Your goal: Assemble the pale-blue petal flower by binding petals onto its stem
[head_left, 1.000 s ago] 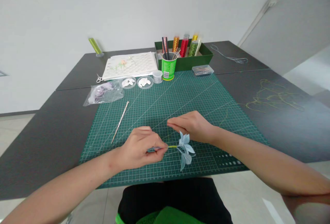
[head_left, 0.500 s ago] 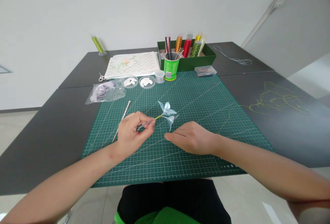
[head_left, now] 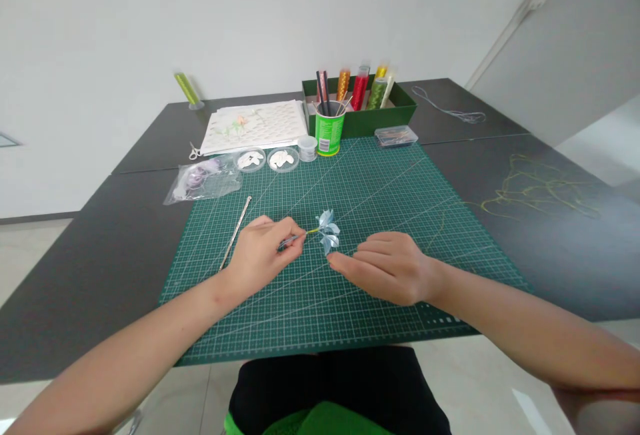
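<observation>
My left hand (head_left: 265,248) pinches the yellow-green stem of a pale blue flower (head_left: 328,223) above the green cutting mat (head_left: 300,315). The petals point to the right, away from my fingertips. My right hand (head_left: 387,267) is to the right of the flower, its fingers curled in and one fingertip at the lowest petal. Whether that hand pinches anything is too small to tell. Beside my left hand, a thin metal tool (head_left: 236,231) lies slanted on the mat.
Behind the mat are two dishes of white pieces (head_left: 283,159), a green can (head_left: 329,129), a dark green box (head_left: 407,113) of thread spools, and white sheets (head_left: 270,125). A plastic bag (head_left: 203,180) lies left, loose yellow-green thread (head_left: 540,188) right.
The flower has turned, with its petals now closer together. My right hand's fingertip has come up to the lowest petal, and my left hand has shifted slightly right.
</observation>
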{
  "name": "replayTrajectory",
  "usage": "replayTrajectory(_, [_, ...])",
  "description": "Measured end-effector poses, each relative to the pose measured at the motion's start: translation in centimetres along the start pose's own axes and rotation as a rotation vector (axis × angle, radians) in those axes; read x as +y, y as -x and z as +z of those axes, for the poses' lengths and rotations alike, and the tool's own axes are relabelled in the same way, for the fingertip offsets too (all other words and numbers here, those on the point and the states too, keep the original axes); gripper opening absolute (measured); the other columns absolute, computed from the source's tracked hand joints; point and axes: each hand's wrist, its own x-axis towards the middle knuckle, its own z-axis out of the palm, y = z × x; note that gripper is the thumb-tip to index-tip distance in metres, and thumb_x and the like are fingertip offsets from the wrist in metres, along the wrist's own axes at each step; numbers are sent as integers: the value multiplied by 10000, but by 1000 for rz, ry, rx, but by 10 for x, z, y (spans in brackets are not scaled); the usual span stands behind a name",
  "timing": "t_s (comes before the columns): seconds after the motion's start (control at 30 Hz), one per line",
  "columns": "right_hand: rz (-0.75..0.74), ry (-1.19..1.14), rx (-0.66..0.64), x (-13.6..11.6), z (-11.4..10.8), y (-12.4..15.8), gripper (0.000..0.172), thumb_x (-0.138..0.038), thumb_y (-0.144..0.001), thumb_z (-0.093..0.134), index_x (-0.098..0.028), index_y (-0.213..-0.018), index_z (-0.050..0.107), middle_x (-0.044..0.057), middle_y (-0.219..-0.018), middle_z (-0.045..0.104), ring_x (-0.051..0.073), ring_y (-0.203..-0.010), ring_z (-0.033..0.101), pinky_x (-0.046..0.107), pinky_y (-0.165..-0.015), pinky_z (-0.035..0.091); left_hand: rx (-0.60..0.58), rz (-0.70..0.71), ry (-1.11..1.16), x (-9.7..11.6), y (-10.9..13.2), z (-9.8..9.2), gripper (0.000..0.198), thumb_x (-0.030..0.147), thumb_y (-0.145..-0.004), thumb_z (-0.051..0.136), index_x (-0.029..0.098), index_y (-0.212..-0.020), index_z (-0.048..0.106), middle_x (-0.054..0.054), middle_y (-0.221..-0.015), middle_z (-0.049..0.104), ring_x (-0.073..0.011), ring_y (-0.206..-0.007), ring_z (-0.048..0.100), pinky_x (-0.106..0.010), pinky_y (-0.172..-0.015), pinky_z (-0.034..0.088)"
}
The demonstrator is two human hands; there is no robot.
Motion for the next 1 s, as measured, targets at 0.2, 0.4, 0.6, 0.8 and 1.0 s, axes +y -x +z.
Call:
replayTrajectory(0.2, [55, 76, 83, 8, -6, 1, 128, -127, -924, 602, -105, -1049, 617, -46, -582, 628, 67, -496, 527, 226, -460, 394, -170, 169, 128, 7, 7, 3, 105, 179, -947, 529, 205, -856, 575, 83, -639, 640, -76, -545, 579, -256, -666, 385])
replayTrajectory(0.4, [129, 53, 72, 13, -2, 4, 147, -167, -941, 593, -154, -1087, 597, -46, -632, 677, 68, -529, 587, 209, -503, 443, -212, 328, 209, 18, 11, 1, 130, 163, -956, 520, 205, -842, 567, 71, -638, 639, -85, -569, 577, -262, -640, 366])
replayTrajectory(0.6, [231, -30, 22, 15, 6, 5, 65, -162, -955, 578, -137, -990, 626, -40, -616, 679, 62, -507, 593, 186, -493, 438, -184, 371, 244, 25, 10, -3, 162, 150, -950, 509, 210, -813, 570, 83, -574, 601, -82, -513, 538, -263, -625, 373])
replayTrajectory(0.8, [325, -145, -123, 19, 14, 11, 185, -230, -1001, 506, -155, -962, 671, -12, -683, 716, 74, -587, 636, 179, -542, 435, -99, 335, 346, 28, 13, -5, 107, 122, -910, 567, 212, -854, 553, 80, -629, 667, -71, -538, 602, -252, -630, 420])
replayTrajectory(1.0, [361, -288, -387, 17, 20, 13, 190, -158, -979, 480, -147, -939, 665, -15, -663, 656, 74, -544, 542, 203, -505, 301, 124, 217, 315, 27, 10, -10, 100, 127, -883, 613, 211, -850, 571, 65, -643, 685, -74, -535, 614, -237, -621, 475])
